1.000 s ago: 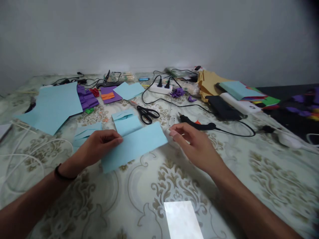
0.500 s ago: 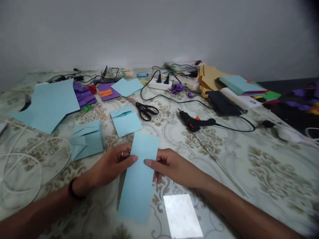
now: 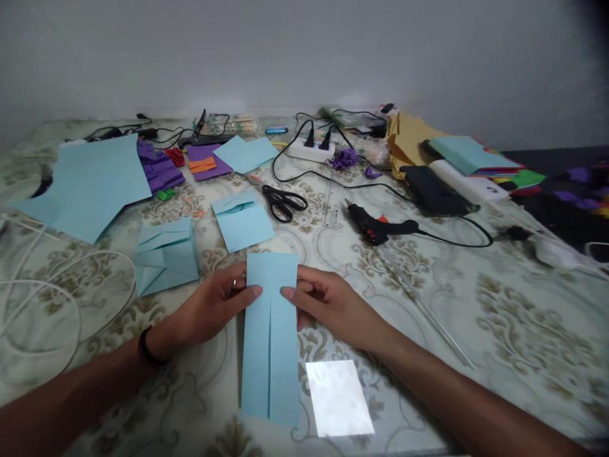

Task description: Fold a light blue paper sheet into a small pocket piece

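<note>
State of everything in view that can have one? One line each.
Held paper: folded, lengthwise seam showing
Left hand: pinching paper's left side
Right hand: pinching paper's right side
Blue box: folded into shape
Scissors: lying down, blades unclear
Glue gun: lying down, heat unknown
Power strip: two plugs inserted

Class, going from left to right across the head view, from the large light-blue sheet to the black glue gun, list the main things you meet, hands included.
Large light-blue sheet → folded light-blue piece → left hand → creased light-blue strip → right hand → black glue gun.
</note>
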`<state>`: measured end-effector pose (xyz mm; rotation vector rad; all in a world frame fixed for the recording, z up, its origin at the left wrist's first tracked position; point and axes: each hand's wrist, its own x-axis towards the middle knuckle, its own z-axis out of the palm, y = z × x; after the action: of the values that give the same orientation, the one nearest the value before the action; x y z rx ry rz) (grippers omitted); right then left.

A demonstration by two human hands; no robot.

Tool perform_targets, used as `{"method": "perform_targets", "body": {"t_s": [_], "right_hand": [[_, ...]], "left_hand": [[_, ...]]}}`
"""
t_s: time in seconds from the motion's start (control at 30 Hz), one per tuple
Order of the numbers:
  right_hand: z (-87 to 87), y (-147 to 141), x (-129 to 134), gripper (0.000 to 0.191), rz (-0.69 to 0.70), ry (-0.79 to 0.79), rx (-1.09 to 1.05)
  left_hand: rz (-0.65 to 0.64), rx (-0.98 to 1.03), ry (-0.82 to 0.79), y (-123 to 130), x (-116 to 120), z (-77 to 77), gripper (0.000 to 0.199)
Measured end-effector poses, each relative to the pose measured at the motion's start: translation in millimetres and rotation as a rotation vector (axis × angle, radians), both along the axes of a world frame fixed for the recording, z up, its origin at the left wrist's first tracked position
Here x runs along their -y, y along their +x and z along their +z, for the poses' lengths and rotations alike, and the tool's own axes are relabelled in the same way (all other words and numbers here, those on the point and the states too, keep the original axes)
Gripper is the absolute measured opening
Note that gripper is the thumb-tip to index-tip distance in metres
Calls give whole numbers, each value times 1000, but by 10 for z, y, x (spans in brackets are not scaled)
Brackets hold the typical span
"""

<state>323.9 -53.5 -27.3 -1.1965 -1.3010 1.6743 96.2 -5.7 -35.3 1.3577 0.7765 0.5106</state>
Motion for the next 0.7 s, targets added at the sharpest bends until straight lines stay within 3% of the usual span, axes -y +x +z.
{"method": "perform_targets", "body": {"t_s": [0.17,0.47,0.7], "right_hand": [[5,10,-22,28,-88,31,-75],[13,83,-11,24,-93,27,-82],[-17,13,-9,34,-108,-1,-56]], "left_hand": [[97,-27,89,-64,-31,-70,27],[-1,-3,75,-178,-47,-23,27],[48,-40,111,-44,-25,26,25]]}}
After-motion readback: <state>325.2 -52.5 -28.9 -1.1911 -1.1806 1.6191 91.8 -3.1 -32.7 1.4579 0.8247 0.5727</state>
